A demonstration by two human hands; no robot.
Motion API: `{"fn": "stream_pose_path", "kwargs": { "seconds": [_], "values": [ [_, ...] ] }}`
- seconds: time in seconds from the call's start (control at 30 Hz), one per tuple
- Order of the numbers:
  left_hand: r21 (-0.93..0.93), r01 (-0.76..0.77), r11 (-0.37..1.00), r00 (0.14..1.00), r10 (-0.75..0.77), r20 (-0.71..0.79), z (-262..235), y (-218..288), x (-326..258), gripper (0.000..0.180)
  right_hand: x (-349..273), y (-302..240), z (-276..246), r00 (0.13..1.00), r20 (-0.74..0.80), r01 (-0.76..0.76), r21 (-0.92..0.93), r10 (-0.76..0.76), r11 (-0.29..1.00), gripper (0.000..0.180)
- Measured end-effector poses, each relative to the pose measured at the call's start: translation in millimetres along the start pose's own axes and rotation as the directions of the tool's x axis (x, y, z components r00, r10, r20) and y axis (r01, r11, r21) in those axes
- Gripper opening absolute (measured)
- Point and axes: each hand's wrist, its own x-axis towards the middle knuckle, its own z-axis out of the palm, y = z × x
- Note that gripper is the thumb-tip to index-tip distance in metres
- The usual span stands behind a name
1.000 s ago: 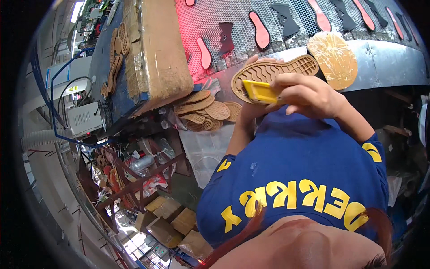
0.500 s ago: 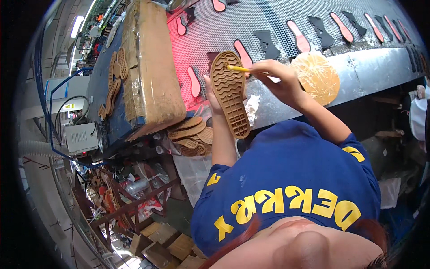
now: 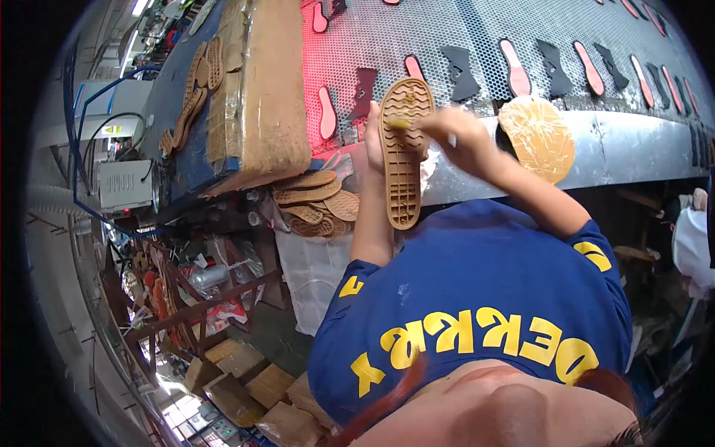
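My left hand (image 3: 375, 141) is closed round the edge of a tan shoe sole (image 3: 403, 175), holding it tilted up with its wavy and gridded tread facing me. Most of the left fingers are behind the sole. My right hand (image 3: 468, 140) is over the upper half of the sole, smeared by motion. It pinches a slim yellow stick (image 3: 400, 124), whose tip is at the wavy tread; whether it touches cannot be made out.
Ahead lies a mesh conveyor (image 3: 477, 30) with several pink insoles (image 3: 514, 68) and dark cut pieces (image 3: 459, 73). A metal ledge (image 3: 611, 145) fronts it, bearing a tan round pad (image 3: 538, 138). At left are a cardboard box (image 3: 272, 97) and piled soles (image 3: 316, 201).
The sole has swung more upright and a little to the right in view. My right hand has moved lower across it with the yellow stick, now blurred. The whole view has shifted slightly.
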Motion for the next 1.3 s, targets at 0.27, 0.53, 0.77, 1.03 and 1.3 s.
{"fn": "stream_pose_path", "kwargs": {
  "seconds": [0.27, 0.53, 0.77, 1.03, 1.3],
  "values": [
    [-0.038, 0.116, 0.993, 0.985, -0.11, 0.131, -38, 12, 4, 0.077, 4, 12, 5, 0.991, 0.088, -0.111, 0.136, 0.1, 0.985, 0.027],
    [-0.173, 0.107, 0.979, 0.994, -0.106, 0.016, -92, 12, 15, 0.083, -2, -3, 16, 0.919, 0.311, -0.334, 0.295, 0.241, 0.895, 0.023],
    [-0.317, 0.292, 0.902, 0.947, -0.226, 0.229, -142, 13, 36, 0.087, -7, -30, 16, 0.854, 0.5, -0.317, 0.282, 0.143, 0.906, 0.021],
    [-0.12, -0.387, 0.914, 0.865, 0.315, -0.391, -179, 80, 145, 0.077, -31, 35, -11, 0.61, -0.047, -0.698, 0.441, 0.791, 0.564, 0.015],
    [0.123, -0.276, 0.953, 0.616, 0.273, -0.739, -226, 138, 217, 0.078, -72, 59, -30, 0.532, -0.158, -0.707, 0.459, 0.832, 0.539, 0.019]
  ]
}}
